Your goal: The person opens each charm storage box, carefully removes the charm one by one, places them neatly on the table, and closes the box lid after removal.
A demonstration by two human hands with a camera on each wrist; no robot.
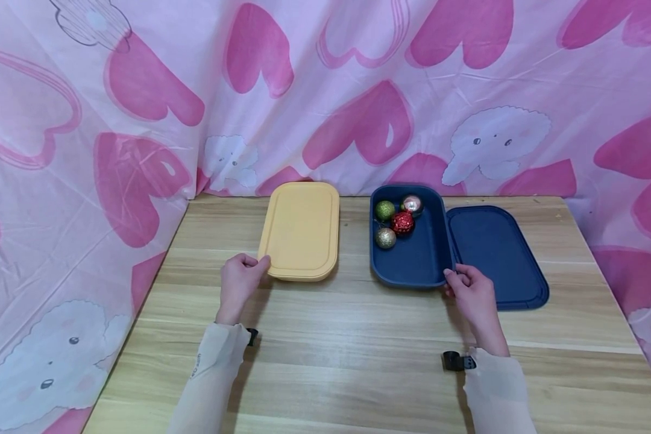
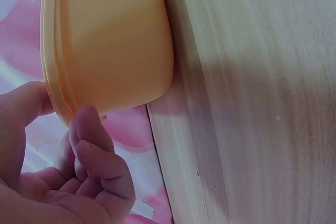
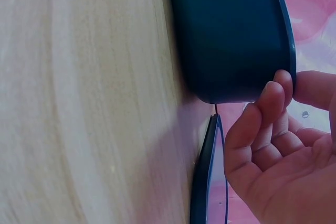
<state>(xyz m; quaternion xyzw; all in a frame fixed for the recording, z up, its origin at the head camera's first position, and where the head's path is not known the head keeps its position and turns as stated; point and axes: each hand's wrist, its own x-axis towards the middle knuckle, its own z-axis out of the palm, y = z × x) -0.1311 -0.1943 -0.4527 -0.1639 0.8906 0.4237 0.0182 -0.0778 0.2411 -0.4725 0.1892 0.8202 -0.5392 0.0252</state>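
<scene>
In the head view, a yellow lidded container (image 1: 302, 229) stands at the back of the table, left of centre. My left hand (image 1: 241, 282) pinches its near left corner, with the thumb on the lid's edge and a fingertip under the rim (image 2: 59, 98). To the right is a dark blue open container (image 1: 424, 262). My right hand (image 1: 473, 296) grips its near right corner, thumb and index finger on either side of the rim (image 3: 289, 40). Inside lie a green bauble (image 1: 385, 210), a red bauble (image 1: 402, 223), a gold bauble (image 1: 386, 238) and a shiny pinkish bauble (image 1: 411, 205), bunched toward the far left.
A flat dark blue lid (image 1: 501, 259) lies just right of the blue container, partly behind my right hand. The wooden table (image 1: 325, 355) ends at a pink heart-patterned curtain (image 1: 352, 126) along its back and sides. A gap separates the two containers.
</scene>
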